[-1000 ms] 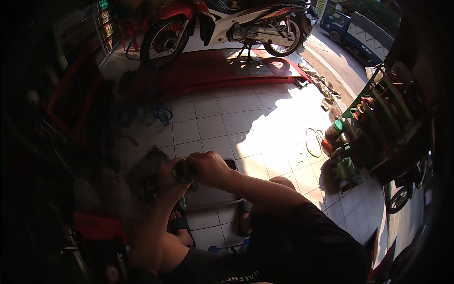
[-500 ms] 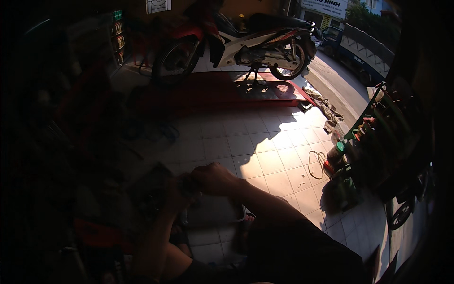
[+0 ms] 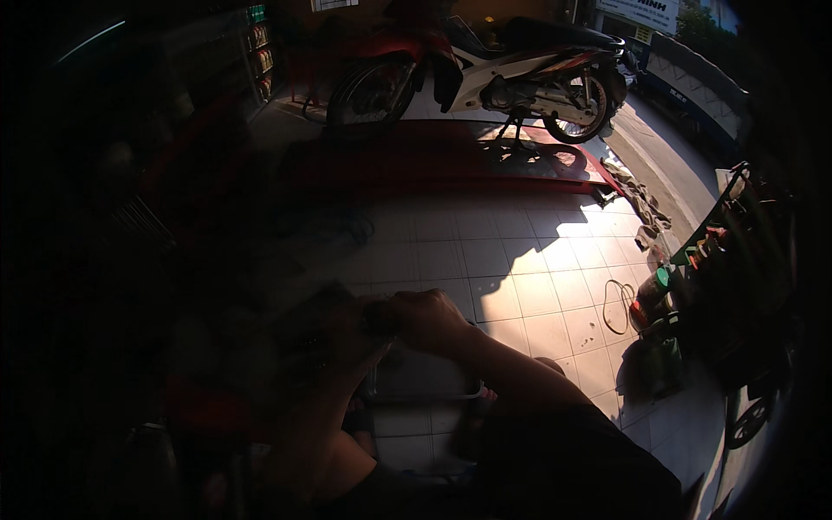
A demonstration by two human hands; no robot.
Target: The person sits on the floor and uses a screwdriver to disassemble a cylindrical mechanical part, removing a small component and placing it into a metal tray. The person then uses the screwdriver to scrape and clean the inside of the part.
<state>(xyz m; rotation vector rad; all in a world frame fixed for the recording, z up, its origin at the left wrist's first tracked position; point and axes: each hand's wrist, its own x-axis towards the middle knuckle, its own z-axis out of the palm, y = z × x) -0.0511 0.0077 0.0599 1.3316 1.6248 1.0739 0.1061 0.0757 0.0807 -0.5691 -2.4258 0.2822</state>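
Note:
My right hand (image 3: 431,317) is closed, knuckles up, against a dark object (image 3: 379,317) whose kind I cannot make out in the shadow. Just left of it and slightly lower is my left hand (image 3: 360,348), so dark that its fingers do not show. Both hands meet around this dark piece, above the floor. Below them, between my forearms, lies a shallow dark tray (image 3: 425,398) with a paler rim. Whatever is to the left of my left hand is lost in deep shadow.
Beyond the tiled floor (image 3: 503,251) a red and white motorbike (image 3: 511,82) stands on a low red platform (image 3: 442,185). At right are a dark rack (image 3: 728,234), a green-lidded container (image 3: 662,277) and a loop of cord (image 3: 609,316). A truck (image 3: 693,87) shows on the street.
The whole scene has shifted right in the picture as my head turned left. My hands stay together around the dark object, and the right one is still closed.

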